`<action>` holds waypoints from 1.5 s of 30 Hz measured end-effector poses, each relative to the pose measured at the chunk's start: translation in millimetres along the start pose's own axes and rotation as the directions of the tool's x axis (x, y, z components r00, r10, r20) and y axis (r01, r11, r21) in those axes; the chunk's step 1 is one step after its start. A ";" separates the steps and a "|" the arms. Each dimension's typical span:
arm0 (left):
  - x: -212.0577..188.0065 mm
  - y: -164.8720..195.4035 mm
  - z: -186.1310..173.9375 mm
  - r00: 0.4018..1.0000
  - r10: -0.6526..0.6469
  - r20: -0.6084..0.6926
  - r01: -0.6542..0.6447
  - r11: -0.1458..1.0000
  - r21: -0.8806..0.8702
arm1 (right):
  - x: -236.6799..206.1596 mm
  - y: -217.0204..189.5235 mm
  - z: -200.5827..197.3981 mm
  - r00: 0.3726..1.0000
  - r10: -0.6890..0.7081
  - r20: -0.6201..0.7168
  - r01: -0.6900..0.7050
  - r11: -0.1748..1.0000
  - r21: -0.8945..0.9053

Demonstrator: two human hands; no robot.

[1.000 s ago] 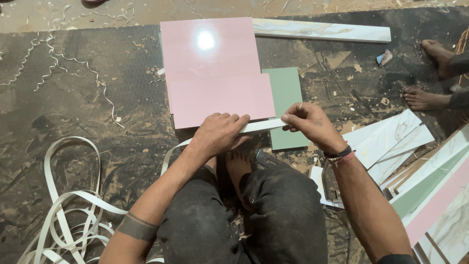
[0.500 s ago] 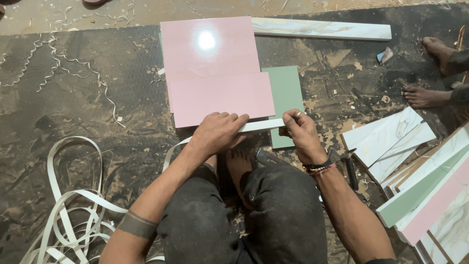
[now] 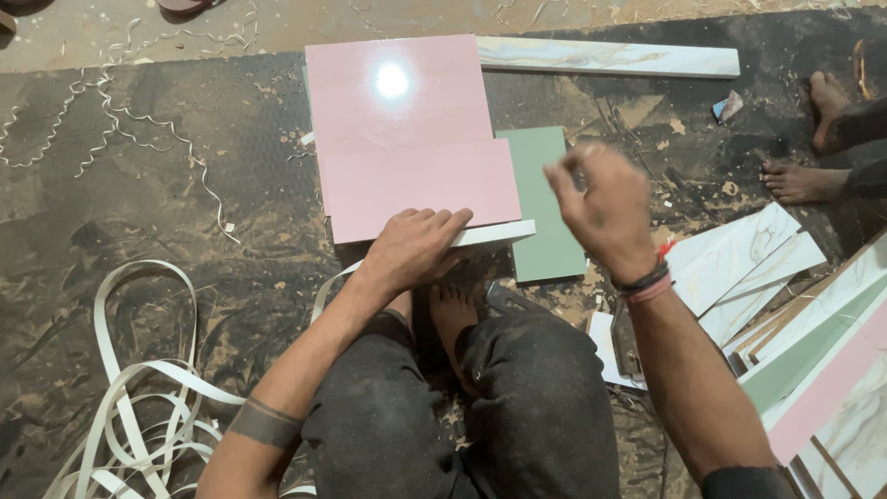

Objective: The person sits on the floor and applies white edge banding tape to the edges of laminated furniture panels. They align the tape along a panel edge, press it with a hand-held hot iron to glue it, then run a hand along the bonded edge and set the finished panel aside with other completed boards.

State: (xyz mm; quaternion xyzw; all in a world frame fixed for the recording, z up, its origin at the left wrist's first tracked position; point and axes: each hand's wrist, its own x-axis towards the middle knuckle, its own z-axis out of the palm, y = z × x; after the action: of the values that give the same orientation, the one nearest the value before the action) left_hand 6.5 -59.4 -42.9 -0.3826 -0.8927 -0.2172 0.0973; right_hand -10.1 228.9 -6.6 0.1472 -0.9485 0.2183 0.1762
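Dusty dark floor [image 3: 139, 185], strewn with shavings and offcuts, carries the work. Left hand [image 3: 413, 248] lies flat, fingers [image 3: 442, 220] spread and pressing the near edge of the pink board [image 3: 407, 139], which sits squarely ahead on a green panel [image 3: 545, 199]. Right hand [image 3: 605, 205] has lifted off the white edge strip [image 3: 494, 233] it pinched half a second ago; it now hangs blurred in the air, its fingers loosely curled, holding nothing that I can make out. So the strip's right end looks released, kept in place by the left hand alone. Loose white banding [image 3: 139, 407] coils at the left; someone's bare feet [image 3: 804, 180] rest at the right.
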 end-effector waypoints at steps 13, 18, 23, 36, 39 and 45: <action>-61.3 -24.2 24.0 0.837 -0.547 0.023 0.410 0.598 -0.689 | 43.3 -76.1 66.4 0.725 0.100 0.681 -0.090 0.995 -0.050; -74.0 -32.3 50.0 0.825 -0.564 -0.036 0.368 0.584 -0.723 | 45.1 -159.0 124.3 0.767 -0.251 0.590 0.184 0.968 0.172; -60.7 -40.0 51.8 0.883 -0.382 -0.274 0.225 0.855 -0.467 | 54.9 -170.2 134.0 0.794 -0.239 0.558 0.195 0.971 0.139; -62.0 -26.6 45.2 0.759 -0.640 0.121 0.447 0.377 -0.811 | 25.6 -14.4 43.1 0.815 0.274 0.511 -0.306 0.952 -0.023; -68.0 -29.5 56.6 0.711 -0.688 0.143 0.584 0.465 -0.666 | 20.1 -32.0 39.0 0.927 0.051 0.373 -0.023 0.997 -0.080; -69.7 -30.4 56.9 0.762 -0.647 0.026 0.587 0.674 -0.448 | 16.2 -95.1 60.7 0.815 -0.447 0.368 0.450 0.889 0.085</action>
State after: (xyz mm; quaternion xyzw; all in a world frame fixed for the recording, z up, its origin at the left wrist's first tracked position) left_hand 32.0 -96.4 -126.5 -0.0540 -0.8895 -0.4537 -0.0089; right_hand -7.1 115.4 -16.8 0.4050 -0.9035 0.1351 0.0371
